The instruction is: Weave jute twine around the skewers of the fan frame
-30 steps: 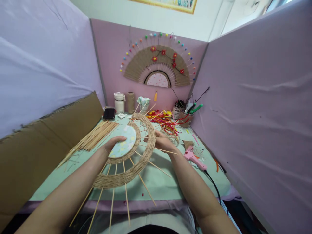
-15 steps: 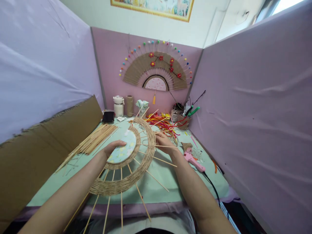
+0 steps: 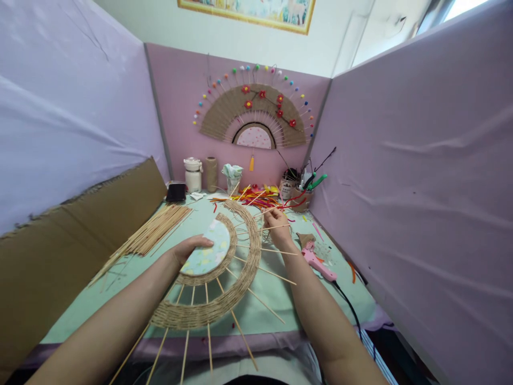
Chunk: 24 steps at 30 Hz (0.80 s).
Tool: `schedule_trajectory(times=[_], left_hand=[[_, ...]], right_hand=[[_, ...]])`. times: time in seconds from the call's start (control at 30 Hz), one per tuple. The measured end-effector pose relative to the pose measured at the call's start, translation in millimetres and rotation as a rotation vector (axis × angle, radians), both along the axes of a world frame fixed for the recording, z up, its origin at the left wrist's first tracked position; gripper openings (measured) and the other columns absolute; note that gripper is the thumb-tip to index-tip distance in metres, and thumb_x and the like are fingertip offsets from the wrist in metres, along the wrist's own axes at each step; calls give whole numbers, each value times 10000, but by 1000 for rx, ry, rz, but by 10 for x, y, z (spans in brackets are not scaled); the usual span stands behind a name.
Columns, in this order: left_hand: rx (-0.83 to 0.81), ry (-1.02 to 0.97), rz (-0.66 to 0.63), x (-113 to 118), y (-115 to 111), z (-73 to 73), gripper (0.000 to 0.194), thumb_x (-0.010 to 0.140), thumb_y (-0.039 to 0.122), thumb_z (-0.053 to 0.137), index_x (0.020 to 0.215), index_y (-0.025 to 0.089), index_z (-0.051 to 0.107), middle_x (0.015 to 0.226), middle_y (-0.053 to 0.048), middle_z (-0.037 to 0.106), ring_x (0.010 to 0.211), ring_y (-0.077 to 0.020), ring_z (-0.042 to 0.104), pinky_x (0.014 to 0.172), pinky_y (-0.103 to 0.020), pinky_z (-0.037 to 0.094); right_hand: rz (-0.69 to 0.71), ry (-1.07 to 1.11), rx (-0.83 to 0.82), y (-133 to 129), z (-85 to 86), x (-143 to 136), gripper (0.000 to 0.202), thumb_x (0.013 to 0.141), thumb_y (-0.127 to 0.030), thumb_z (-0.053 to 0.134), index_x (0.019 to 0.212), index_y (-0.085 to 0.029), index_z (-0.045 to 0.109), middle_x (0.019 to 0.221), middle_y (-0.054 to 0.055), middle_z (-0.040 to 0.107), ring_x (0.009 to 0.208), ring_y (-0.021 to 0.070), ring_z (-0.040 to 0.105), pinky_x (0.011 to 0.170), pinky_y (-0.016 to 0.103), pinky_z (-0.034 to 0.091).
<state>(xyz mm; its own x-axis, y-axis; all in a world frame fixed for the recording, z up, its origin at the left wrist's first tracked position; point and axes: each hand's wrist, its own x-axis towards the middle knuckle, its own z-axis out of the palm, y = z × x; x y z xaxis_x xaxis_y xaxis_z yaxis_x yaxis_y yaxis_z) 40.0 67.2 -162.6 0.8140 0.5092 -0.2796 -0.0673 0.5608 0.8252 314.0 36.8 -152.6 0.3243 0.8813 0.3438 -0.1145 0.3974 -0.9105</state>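
Note:
A half-round fan frame (image 3: 240, 289) of thin sticks, woven with two bands of brown twine, is held above the green table. My left hand (image 3: 194, 247) grips its pale patterned half-disc (image 3: 208, 254), thumb on top and the other fingers hidden beneath. At the fan's right edge, my right hand (image 3: 276, 222) has its fingers pinched together near the outer band and the stick ends. Thin twine seems to run by those fingers, but what they hold is too small to make out.
Loose sticks (image 3: 154, 227) lie at the left beside a cardboard strip (image 3: 92, 214). A pink glue gun (image 3: 318, 264) rests at the right. Colourful pipe cleaners (image 3: 256, 199), a white jar (image 3: 193, 174) and a tool holder (image 3: 300, 199) stand behind. A finished fan (image 3: 224, 115) hangs on the back panel.
The fan has shifted slightly right and down and turned a little. My right hand has risen from behind the outer band, and its pinched fingers now show.

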Motion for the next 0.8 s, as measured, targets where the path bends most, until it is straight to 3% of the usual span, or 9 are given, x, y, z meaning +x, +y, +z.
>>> schedule_trajectory(times=[0.27, 0.53, 0.8], left_hand=[[54, 10, -19, 52, -46, 30, 507, 634, 149, 708, 1118, 73, 580, 730, -101, 719, 621, -202, 681, 540, -242, 524], [45, 50, -5, 50, -72, 66, 412, 605, 150, 722, 999, 81, 623, 703, -99, 716, 600, -198, 676, 520, -236, 516], [28, 76, -21, 48, -63, 57, 433, 600, 157, 722, 1015, 77, 627, 693, -107, 715, 605, -212, 675, 530, -259, 526]], right_hand=[[-104, -82, 69, 21, -13, 33, 290, 713, -467, 619, 710, -186, 545, 566, -45, 443, 478, 81, 329, 458, 223, 264], [-128, -49, 176, 24, 15, 96, 217, 746, -396, 615, 799, -189, 579, 577, -48, 455, 502, 88, 381, 485, 220, 294], [-277, -77, 112, 9, 89, 164, 268, 672, -418, 655, 670, -180, 532, 555, -48, 472, 483, 87, 381, 479, 222, 322]])
